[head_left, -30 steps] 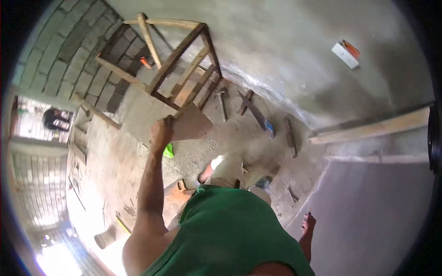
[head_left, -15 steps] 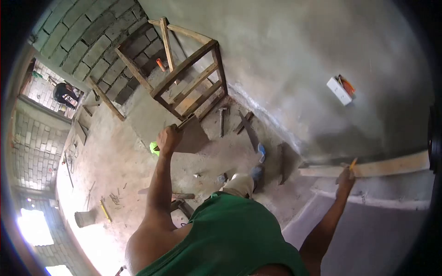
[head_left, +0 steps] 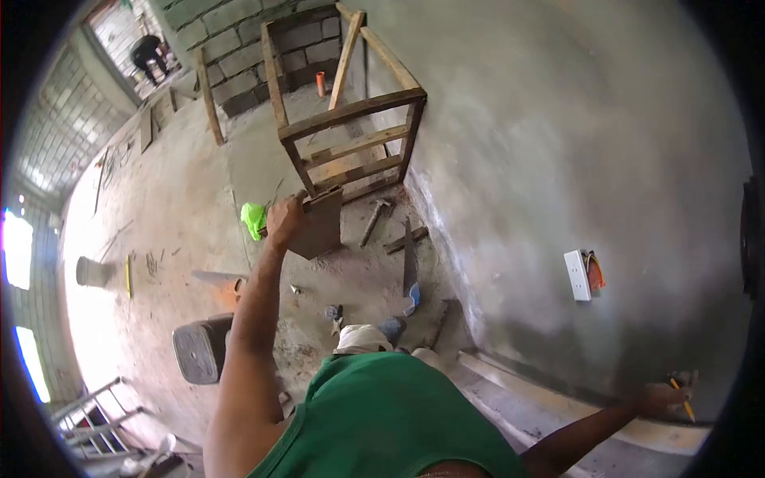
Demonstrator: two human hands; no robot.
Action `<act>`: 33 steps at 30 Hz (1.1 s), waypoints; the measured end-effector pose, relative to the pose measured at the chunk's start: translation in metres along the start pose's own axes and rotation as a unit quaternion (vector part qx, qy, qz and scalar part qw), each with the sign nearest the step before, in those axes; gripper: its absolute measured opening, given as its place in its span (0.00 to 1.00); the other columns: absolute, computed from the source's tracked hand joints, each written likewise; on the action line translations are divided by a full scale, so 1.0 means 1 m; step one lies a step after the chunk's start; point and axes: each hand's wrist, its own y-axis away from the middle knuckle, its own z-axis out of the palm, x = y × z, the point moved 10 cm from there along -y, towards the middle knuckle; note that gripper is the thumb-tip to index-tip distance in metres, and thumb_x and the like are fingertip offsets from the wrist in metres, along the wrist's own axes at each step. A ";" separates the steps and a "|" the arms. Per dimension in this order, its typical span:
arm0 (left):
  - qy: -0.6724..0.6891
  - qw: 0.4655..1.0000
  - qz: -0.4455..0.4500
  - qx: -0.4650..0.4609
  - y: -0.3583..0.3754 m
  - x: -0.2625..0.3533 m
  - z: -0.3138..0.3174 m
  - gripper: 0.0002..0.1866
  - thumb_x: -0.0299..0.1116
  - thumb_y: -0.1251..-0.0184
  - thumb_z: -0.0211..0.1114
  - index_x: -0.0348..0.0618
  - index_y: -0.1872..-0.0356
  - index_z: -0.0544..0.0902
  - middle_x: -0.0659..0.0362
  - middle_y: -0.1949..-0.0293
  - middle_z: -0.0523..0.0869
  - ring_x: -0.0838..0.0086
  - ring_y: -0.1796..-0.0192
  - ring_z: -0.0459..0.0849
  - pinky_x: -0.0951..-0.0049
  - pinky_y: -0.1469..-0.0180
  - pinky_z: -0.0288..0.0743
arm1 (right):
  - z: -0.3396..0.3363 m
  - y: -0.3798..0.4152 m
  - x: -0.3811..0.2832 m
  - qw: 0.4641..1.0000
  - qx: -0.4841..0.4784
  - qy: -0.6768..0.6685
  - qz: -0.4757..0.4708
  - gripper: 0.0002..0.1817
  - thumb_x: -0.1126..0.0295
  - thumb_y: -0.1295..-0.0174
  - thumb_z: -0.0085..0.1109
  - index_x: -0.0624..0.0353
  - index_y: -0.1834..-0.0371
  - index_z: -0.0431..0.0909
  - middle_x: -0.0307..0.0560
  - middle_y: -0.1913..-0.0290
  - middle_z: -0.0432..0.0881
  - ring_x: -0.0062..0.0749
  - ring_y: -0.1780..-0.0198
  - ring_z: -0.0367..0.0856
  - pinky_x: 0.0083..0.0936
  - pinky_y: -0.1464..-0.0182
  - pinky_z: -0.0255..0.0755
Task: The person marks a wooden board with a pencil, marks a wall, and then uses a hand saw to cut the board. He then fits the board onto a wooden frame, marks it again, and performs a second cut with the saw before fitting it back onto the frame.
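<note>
The left hand is clenched around the top edge of a flat brown board, thumb and fingers wrapped over it so the panel hangs down from the fist at arm's length. Held that way, away from the body, it stays off the dusty floor and out of the way of the legs. The board itself sits in the air just in front of the wooden frame, whose lower rails stand right behind it.

The right hand is stretched far out to the other side, low against the grey plastered wall. It pinches a yellow pencil, tip pointing down toward the long pale timber that lies along the foot of the wall; the fingers rest on or just above that timber, and I cannot tell which. The grip looks like a writing hold, suited to marking the wood.

Further out, a hammer and a handsaw lie on the floor between the frame and the person's feet, close enough to be picked up. A white wall box with orange wiring sits above the timber. A green rag lies just beside the left fist, and another person bends over well apart, out past the block wall.
</note>
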 end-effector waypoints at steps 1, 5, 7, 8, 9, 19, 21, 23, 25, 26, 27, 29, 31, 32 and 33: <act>0.030 0.999 -0.009 -0.007 0.008 -0.012 0.005 0.14 0.39 0.42 0.68 0.48 0.55 0.85 0.49 0.61 0.88 0.51 0.55 0.87 0.51 0.55 0.78 | 0.007 -0.009 0.012 0.982 0.043 -0.170 0.068 0.30 0.53 0.20 0.32 0.63 0.54 0.84 0.47 0.57 0.86 0.28 0.65 0.82 0.22 0.63 0.76; -0.072 0.991 -0.076 -0.086 0.065 -0.056 0.031 0.12 0.37 0.37 0.61 0.48 0.56 0.86 0.46 0.63 0.87 0.49 0.57 0.86 0.51 0.57 0.78 | 0.047 -0.022 0.020 0.998 0.029 0.034 -0.041 0.17 0.60 0.30 0.56 0.67 0.60 0.81 0.51 0.66 0.85 0.41 0.67 0.85 0.30 0.65 0.78; -0.087 0.986 -0.098 -0.101 0.104 -0.041 0.010 0.11 0.33 0.39 0.56 0.47 0.62 0.86 0.45 0.65 0.87 0.49 0.59 0.87 0.52 0.57 0.78 | 0.070 -0.015 0.038 0.990 0.081 0.025 -0.111 0.20 0.58 0.27 0.52 0.65 0.66 0.81 0.47 0.72 0.82 0.36 0.71 0.82 0.27 0.70 0.76; -0.092 0.982 -0.112 -0.118 0.121 -0.044 0.015 0.11 0.33 0.40 0.57 0.46 0.62 0.86 0.45 0.65 0.87 0.49 0.59 0.87 0.52 0.57 0.79 | 0.080 -0.008 0.045 0.984 0.107 0.022 -0.144 0.22 0.57 0.25 0.50 0.65 0.69 0.80 0.45 0.75 0.81 0.33 0.74 0.81 0.26 0.72 0.75; -0.097 0.981 -0.116 -0.119 0.136 -0.037 0.013 0.11 0.33 0.40 0.57 0.46 0.62 0.86 0.45 0.65 0.87 0.49 0.59 0.87 0.52 0.57 0.79 | 0.085 0.001 0.048 0.975 0.131 0.023 -0.176 0.25 0.56 0.24 0.48 0.64 0.73 0.80 0.43 0.77 0.80 0.31 0.76 0.80 0.25 0.74 0.74; -0.078 0.985 -0.129 -0.084 0.211 0.058 0.000 0.12 0.29 0.40 0.57 0.47 0.59 0.87 0.45 0.65 0.86 0.47 0.59 0.86 0.51 0.57 0.79 | 0.077 0.000 0.036 0.981 0.124 -0.130 -0.073 0.43 0.45 0.21 0.16 0.63 0.74 0.81 0.44 0.78 0.79 0.30 0.77 0.76 0.26 0.76 0.73; -0.012 0.979 -0.153 -0.133 0.220 0.053 0.012 0.11 0.32 0.41 0.60 0.46 0.59 0.86 0.44 0.63 0.86 0.46 0.59 0.86 0.51 0.57 0.79 | 0.078 0.000 0.038 0.980 0.127 -0.120 -0.093 0.43 0.46 0.21 0.16 0.64 0.73 0.81 0.46 0.77 0.80 0.33 0.76 0.77 0.28 0.74 0.75; -0.014 0.978 -0.173 -0.119 0.218 0.060 0.002 0.12 0.35 0.43 0.63 0.46 0.58 0.86 0.43 0.62 0.86 0.46 0.57 0.85 0.51 0.55 0.79 | 0.082 0.001 0.041 0.978 0.124 -0.146 -0.084 0.43 0.47 0.21 0.17 0.65 0.74 0.81 0.47 0.78 0.80 0.35 0.76 0.78 0.28 0.72 0.77; -0.039 0.984 -0.159 -0.075 0.210 0.063 -0.012 0.13 0.37 0.44 0.66 0.46 0.58 0.86 0.43 0.62 0.86 0.48 0.55 0.85 0.51 0.53 0.78 | 0.087 0.003 0.050 0.977 0.117 -0.169 -0.063 0.43 0.47 0.21 0.17 0.65 0.74 0.82 0.47 0.78 0.80 0.35 0.76 0.79 0.29 0.72 0.78; -0.031 0.979 -0.184 -0.086 0.208 0.060 -0.015 0.15 0.40 0.46 0.69 0.46 0.58 0.86 0.44 0.62 0.87 0.49 0.54 0.86 0.52 0.52 0.78 | 0.090 0.002 0.055 0.975 0.111 -0.187 -0.044 0.43 0.47 0.21 0.17 0.65 0.75 0.82 0.48 0.78 0.80 0.36 0.76 0.79 0.29 0.72 0.78; -0.032 0.978 -0.186 -0.082 0.206 0.057 -0.016 0.15 0.40 0.46 0.69 0.46 0.58 0.86 0.44 0.62 0.87 0.49 0.54 0.86 0.52 0.52 0.78 | 0.087 0.002 0.051 0.974 0.112 -0.191 -0.042 0.43 0.47 0.21 0.17 0.65 0.75 0.82 0.48 0.78 0.80 0.36 0.76 0.79 0.29 0.72 0.78; -0.013 0.976 -0.192 -0.104 0.205 0.047 -0.008 0.18 0.42 0.47 0.70 0.44 0.57 0.86 0.45 0.61 0.87 0.51 0.54 0.86 0.53 0.51 0.78 | 0.081 0.001 0.034 0.975 0.098 -0.190 -0.066 0.43 0.46 0.21 0.19 0.66 0.76 0.82 0.48 0.79 0.80 0.35 0.76 0.79 0.28 0.72 0.78; -0.017 0.979 -0.176 -0.099 0.206 0.046 -0.008 0.20 0.44 0.47 0.71 0.43 0.57 0.86 0.45 0.61 0.87 0.51 0.54 0.86 0.54 0.51 0.78 | 0.084 0.002 0.038 0.973 0.100 -0.197 -0.062 0.43 0.47 0.21 0.19 0.66 0.76 0.82 0.48 0.79 0.80 0.35 0.76 0.79 0.27 0.72 0.78; -0.019 0.983 -0.157 -0.096 0.205 0.048 -0.009 0.22 0.47 0.46 0.71 0.41 0.56 0.86 0.45 0.61 0.87 0.52 0.54 0.86 0.55 0.51 0.78 | 0.084 0.004 0.041 0.972 0.101 -0.202 -0.060 0.43 0.47 0.21 0.19 0.66 0.75 0.82 0.48 0.79 0.80 0.35 0.76 0.79 0.26 0.73 0.77; -0.022 0.983 -0.155 -0.097 0.205 0.050 -0.011 0.22 0.47 0.46 0.71 0.41 0.56 0.86 0.45 0.61 0.87 0.52 0.54 0.86 0.55 0.51 0.78 | 0.083 0.005 0.043 0.973 0.100 -0.199 -0.058 0.43 0.47 0.21 0.19 0.66 0.75 0.82 0.48 0.79 0.80 0.35 0.76 0.79 0.26 0.73 0.77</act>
